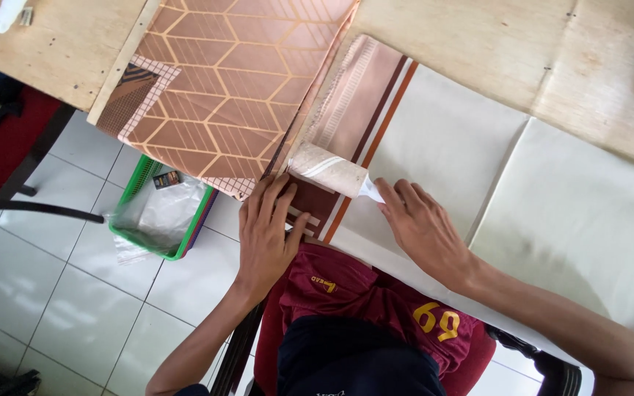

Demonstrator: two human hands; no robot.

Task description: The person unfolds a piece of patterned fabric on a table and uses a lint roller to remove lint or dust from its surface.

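Observation:
My left hand (267, 233) lies flat, fingers spread, on the near edge of a brown striped cloth (361, 103) at the table's edge. My right hand (421, 224) pinches the white end of a small rolled piece of cloth (328, 170) that lies across the stripes. The cream part of the same cloth (464, 147) spreads to the right over the wooden table (478, 37). A brown fabric with a gold hexagon pattern (236, 81) lies to the left, its edge hanging over the table.
A green plastic basket (125, 227) with plastic bags stands on the white tiled floor (45, 286) to the left. A dark red shirt and a red chair are below me. A small white object (7, 15) sits at the table's far left corner.

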